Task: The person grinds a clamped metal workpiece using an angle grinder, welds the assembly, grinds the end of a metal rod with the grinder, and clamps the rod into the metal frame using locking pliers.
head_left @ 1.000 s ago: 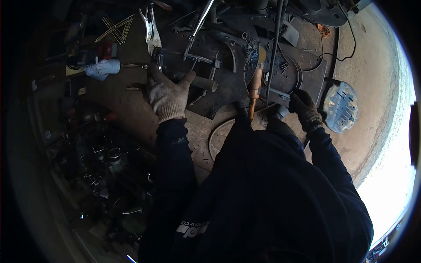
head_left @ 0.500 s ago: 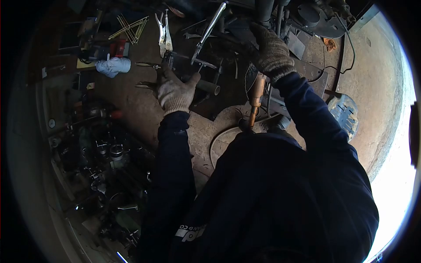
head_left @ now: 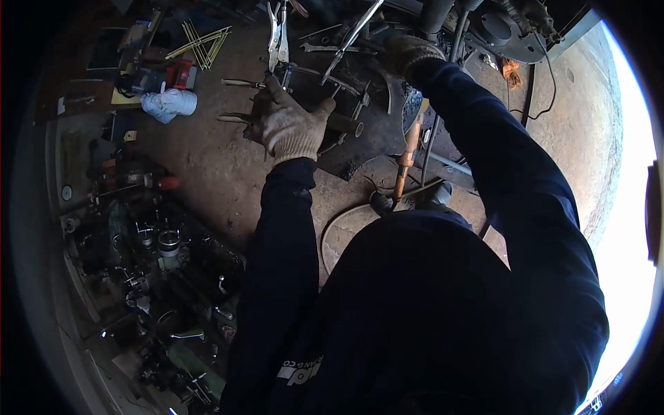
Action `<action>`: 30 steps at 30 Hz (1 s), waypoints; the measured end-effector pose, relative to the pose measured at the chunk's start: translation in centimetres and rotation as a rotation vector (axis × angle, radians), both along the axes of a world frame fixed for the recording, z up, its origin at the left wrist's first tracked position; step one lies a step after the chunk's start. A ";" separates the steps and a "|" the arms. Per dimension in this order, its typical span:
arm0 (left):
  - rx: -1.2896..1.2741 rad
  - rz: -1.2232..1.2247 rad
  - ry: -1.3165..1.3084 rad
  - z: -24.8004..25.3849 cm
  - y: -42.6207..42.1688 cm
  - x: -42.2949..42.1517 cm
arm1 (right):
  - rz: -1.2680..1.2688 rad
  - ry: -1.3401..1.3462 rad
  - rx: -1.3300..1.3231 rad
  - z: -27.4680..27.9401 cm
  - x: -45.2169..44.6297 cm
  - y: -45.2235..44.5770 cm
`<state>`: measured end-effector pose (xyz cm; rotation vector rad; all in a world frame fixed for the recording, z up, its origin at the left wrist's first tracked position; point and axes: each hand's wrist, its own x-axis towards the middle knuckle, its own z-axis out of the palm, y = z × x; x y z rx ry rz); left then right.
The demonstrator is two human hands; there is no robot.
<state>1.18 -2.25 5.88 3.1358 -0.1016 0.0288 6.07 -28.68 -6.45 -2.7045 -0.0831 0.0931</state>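
My left hand [head_left: 294,124], in a light work glove, rests on a metal pipe piece [head_left: 346,125] that is part of a clamped steel assembly. Its thumb and fingers are spread around the work. Locking pliers [head_left: 278,38] stand just beyond those fingers, and another clamp [head_left: 341,52] lies to their right. My right hand [head_left: 413,54], also gloved, reaches forward to the far side of the dark steel plates; its fingers are in shadow and what they touch is hidden. An orange-handled torch or holder [head_left: 408,155] points down near my feet, below the right forearm.
Brass-coloured rods [head_left: 200,45] and a white cloth bundle [head_left: 169,104] lie at the upper left. A dark machine [head_left: 169,242] fills the lower left. A cable [head_left: 328,225] curls on the floor by my shoes. An orange crumpled item [head_left: 511,73] lies at the upper right.
My right hand has gone from beside the blue-grey slotted object up to the far side of the plates. My left hand stays at the pipe, and the view has shifted somewhat.
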 end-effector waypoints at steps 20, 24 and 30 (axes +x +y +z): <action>-0.039 -0.231 -0.004 -1.2 3.0 0.5 | -0.713 -0.049 1.456 4.6 -23.6 11.4; -0.053 -0.223 -0.025 -1.0 2.9 0.2 | -0.547 -0.207 1.570 2.0 -23.3 17.2; -0.022 -0.187 -0.040 -0.9 2.3 -0.1 | -0.527 -0.193 1.394 1.5 -18.6 19.2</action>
